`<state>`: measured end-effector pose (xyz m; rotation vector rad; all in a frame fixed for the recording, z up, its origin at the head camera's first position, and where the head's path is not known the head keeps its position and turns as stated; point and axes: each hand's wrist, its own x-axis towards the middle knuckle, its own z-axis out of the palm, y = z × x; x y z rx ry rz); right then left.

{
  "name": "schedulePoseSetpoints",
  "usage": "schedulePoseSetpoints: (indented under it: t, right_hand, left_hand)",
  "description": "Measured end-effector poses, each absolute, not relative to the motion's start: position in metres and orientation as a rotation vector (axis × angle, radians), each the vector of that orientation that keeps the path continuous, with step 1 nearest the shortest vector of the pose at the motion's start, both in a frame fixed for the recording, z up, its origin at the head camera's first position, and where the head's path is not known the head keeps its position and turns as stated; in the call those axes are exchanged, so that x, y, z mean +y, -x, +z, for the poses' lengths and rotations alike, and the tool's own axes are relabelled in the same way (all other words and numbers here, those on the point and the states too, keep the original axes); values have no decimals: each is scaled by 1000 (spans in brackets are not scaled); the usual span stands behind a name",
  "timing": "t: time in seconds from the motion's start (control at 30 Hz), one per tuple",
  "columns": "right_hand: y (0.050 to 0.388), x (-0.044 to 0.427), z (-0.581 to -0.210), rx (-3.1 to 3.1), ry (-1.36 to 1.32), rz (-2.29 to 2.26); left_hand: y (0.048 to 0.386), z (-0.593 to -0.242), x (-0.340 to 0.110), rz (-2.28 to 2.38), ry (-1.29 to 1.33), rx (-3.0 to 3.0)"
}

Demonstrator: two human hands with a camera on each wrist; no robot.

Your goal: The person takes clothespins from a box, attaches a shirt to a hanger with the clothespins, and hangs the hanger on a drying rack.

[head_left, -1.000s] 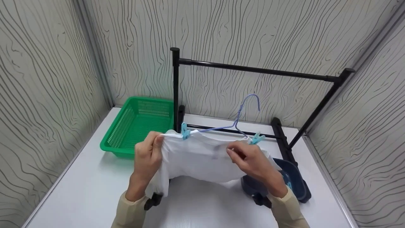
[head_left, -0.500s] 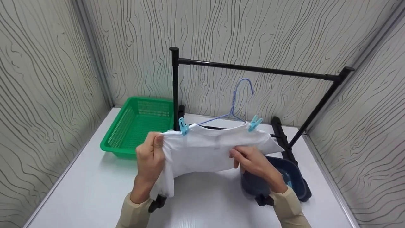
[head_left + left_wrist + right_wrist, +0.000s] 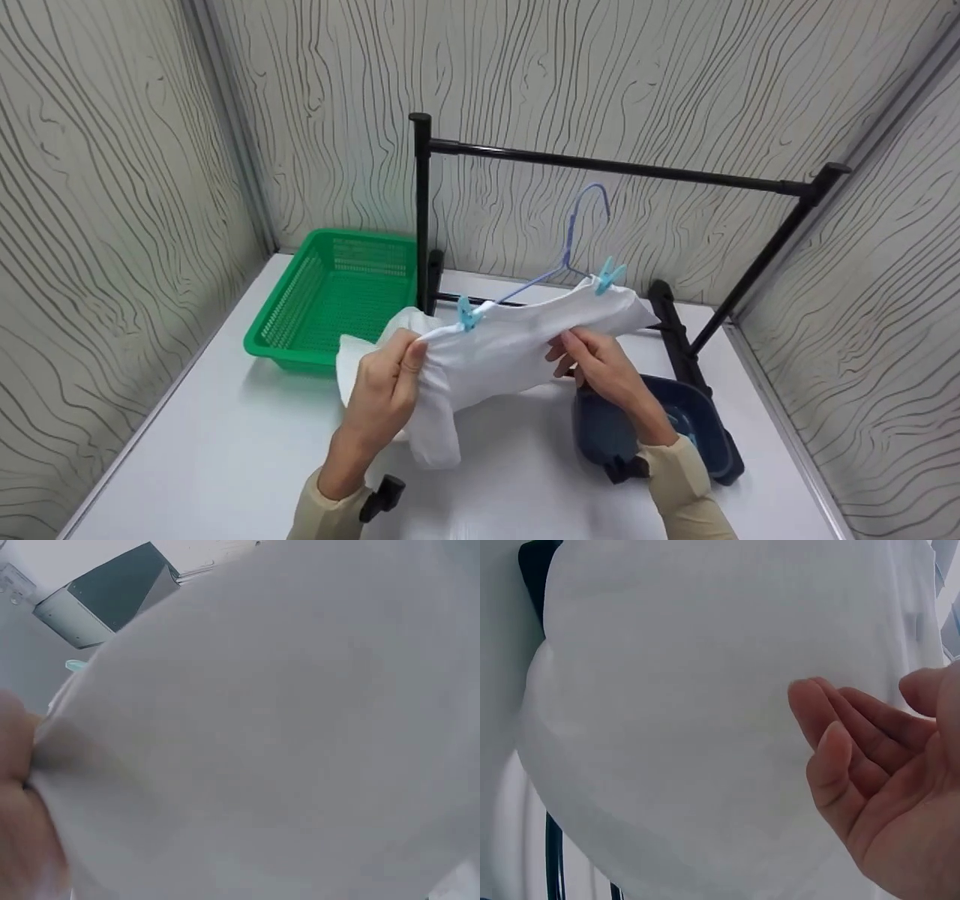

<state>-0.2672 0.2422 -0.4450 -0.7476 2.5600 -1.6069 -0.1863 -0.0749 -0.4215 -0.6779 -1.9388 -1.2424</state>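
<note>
A white shirt (image 3: 510,352) hangs on a thin blue wire hanger (image 3: 568,259), whose hook points up. One light blue clothespin (image 3: 466,315) sits on its left shoulder, and another clothespin (image 3: 609,276) on the right shoulder. My left hand (image 3: 386,386) pinches the cloth at the left shoulder, thumb on top. The cloth fills most of the left wrist view, with part of the hand (image 3: 26,817) at its edge. My right hand (image 3: 604,367) is in front of the shirt. In the right wrist view its fingers (image 3: 855,727) are loosely bent, thumb apart, with nothing between them.
A black rack (image 3: 615,163) with a high crossbar stands behind the shirt. At the back left is a green basket (image 3: 292,352). A dark blue bin (image 3: 716,420) sits at the right, partly behind my right forearm. Patterned wall panels (image 3: 510,75) enclose the white table (image 3: 225,465).
The shirt and hanger rose, then tilted, with the left shoulder lower and the right one higher. My left hand moved right, still gripping the cloth. My right hand rose slightly.
</note>
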Motion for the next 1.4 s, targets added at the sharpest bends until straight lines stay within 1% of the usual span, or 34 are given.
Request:
schedulePoseSetpoints:
  t: [0.13, 0.37, 0.63, 0.9, 1.0, 1.17, 1.4]
  right_hand:
    - [267, 243, -443, 2554, 683, -1676]
    - [275, 242, -434, 2542, 712, -1815]
    - [291, 239, -434, 2429, 584, -2062]
    - [296, 241, -431, 2337, 571, -2193]
    - [298, 243, -427, 2308, 545, -2252]
    - [303, 243, -419, 2272, 496, -2320]
    - [314, 245, -410, 2237, 483, -2278]
  left_hand:
    - [179, -422, -69, -1255, 775, -1945]
    - [166, -427, -52, -1331, 867, -1928]
    - [159, -438, -28, -1388, 865, -1933]
    - [149, -445, -4, -1573, 944, -1946]
    - [147, -444, 5, -1652, 955, -1972]
    - [145, -439, 21, -1603, 938, -1967]
    - [146, -430, 43, -1559, 833, -2027]
